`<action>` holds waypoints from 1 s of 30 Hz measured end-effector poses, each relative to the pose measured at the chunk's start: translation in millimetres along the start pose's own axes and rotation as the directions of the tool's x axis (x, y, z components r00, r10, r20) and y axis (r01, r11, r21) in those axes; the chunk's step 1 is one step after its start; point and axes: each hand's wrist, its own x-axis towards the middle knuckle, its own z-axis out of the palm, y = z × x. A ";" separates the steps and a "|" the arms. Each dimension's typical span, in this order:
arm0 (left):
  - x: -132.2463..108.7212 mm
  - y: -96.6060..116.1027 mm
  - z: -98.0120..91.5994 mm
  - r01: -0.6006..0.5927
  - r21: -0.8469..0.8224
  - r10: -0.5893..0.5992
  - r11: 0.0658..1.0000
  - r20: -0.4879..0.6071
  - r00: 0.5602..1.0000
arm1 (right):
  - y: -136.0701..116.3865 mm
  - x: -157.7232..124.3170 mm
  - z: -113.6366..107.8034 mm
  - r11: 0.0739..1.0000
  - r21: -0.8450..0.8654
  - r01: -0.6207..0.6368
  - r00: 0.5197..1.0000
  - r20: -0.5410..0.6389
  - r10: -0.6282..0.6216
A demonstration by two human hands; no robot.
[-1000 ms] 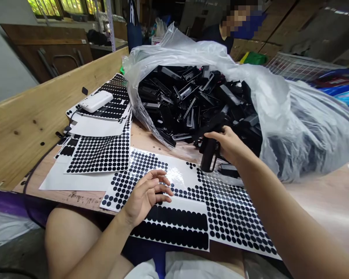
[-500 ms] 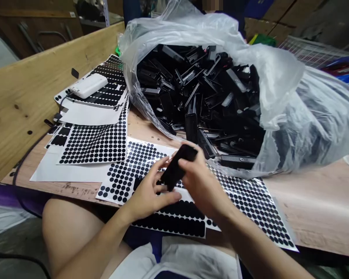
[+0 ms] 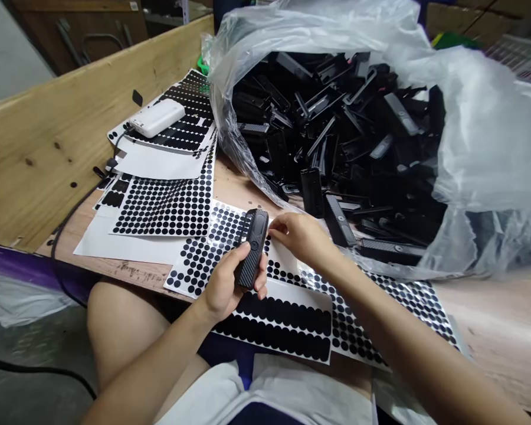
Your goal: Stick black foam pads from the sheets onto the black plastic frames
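My left hand (image 3: pixel 223 286) is wrapped round a long black plastic part (image 3: pixel 253 251), tilted upright, with a finely ribbed face and a round recess in its middle. Just to the right of that part, my right hand (image 3: pixel 304 237) has thumb and forefinger pinched together over a sheet of round black stickers (image 3: pixel 192 265). Whatever lies between those fingertips is too small to make out. Below both hands, a smaller white sheet (image 3: pixel 287 324) carries rows of black scalloped strips. Several similar black parts (image 3: pixel 312 192) lie at the mouth of a clear plastic bag (image 3: pixel 482 136).
The bulky bag, full of black parts, covers the back right of the wooden table (image 3: pixel 504 330). More sticker sheets (image 3: pixel 172 206) overlap at the left, with a white power bank (image 3: pixel 159 117) and its black cable (image 3: pixel 62 236). A wooden board (image 3: pixel 92 100) edges the left side.
The black part has passed from both hands into my left hand alone and now shows its ribbed face. My right hand has let go and pinches beside it. The view has shifted slightly.
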 end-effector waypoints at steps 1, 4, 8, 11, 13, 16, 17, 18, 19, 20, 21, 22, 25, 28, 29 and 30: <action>0.3 -0.9 -0.7 -0.001 0.005 0.001 1.000 0.011 1.000 | 0.9 3.6 -0.6 1.000 0.011 -0.008 1.000 0.021 0.008; 1.1 -3.5 -2.1 -0.018 0.028 0.017 0.999 0.012 1.000 | 3.9 8.9 -9.2 0.995 0.089 -0.045 0.993 0.112 0.035; 1.8 -5.4 -2.0 -0.054 0.069 0.054 0.996 0.007 0.999 | -0.8 -8.8 -24.2 0.912 0.380 -0.151 0.979 0.188 0.084; 2.1 -5.4 -0.7 -0.055 0.110 0.053 0.992 0.022 0.998 | -16.9 -34.0 -27.3 0.653 0.685 -0.322 0.942 0.299 0.150; 2.3 -5.5 -0.1 -0.047 0.136 0.045 0.990 0.018 0.999 | -29.8 -47.2 -24.3 0.562 0.733 -0.382 0.919 0.366 0.147; 2.7 -6.4 -0.4 -0.043 0.163 0.041 0.986 0.016 0.999 | -42.9 -55.8 -17.2 0.578 0.740 -0.345 0.936 0.320 0.149; 2.8 -6.7 -0.7 -0.041 0.170 0.038 0.985 0.020 0.999 | -44.8 -56.4 -15.4 0.588 0.741 -0.325 0.944 0.293 0.154; 2.8 -6.9 -1.1 -0.039 0.175 0.035 0.984 0.023 0.999 | -45.7 -56.4 -14.0 0.597 0.739 -0.311 0.949 0.274 0.155; 2.9 -7.0 -1.4 -0.036 0.181 0.032 0.983 0.026 0.999 | -45.8 -56.1 -13.1 0.604 0.738 -0.301 0.953 0.262 0.154; 2.9 -7.0 -1.6 -0.034 0.184 0.029 0.982 0.029 0.999 | -45.5 -55.8 -12.7 0.609 0.737 -0.294 0.955 0.257 0.150; 3.0 -6.9 -1.7 -0.032 0.187 0.026 0.982 0.031 0.999 | -45.0 -55.6 -12.5 0.609 0.738 -0.291 0.956 0.257 0.145; 3.0 -6.7 -1.7 -0.031 0.187 0.026 0.982 0.034 0.999 | -44.7 -55.5 -12.4 0.608 0.739 -0.288 0.956 0.258 0.139; 3.1 -6.6 -1.5 -0.029 0.174 0.024 0.984 0.030 0.999 | -44.8 -55.9 -12.0 0.612 0.740 -0.278 0.959 0.255 0.127; 3.2 -7.1 -1.8 -0.025 0.163 0.022 0.986 0.022 1.000 | -45.6 -56.6 -11.0 0.637 0.729 -0.252 0.965 0.235 0.112; 3.3 -7.3 -2.0 -0.024 0.165 0.020 0.986 0.024 0.999 | -45.7 -56.7 -10.7 0.644 0.726 -0.244 0.967 0.229 0.108; 3.4 -7.5 -2.3 -0.025 0.167 0.020 0.986 0.031 0.999 | -45.7 -56.8 -10.5 0.649 0.722 -0.239 0.969 0.225 0.106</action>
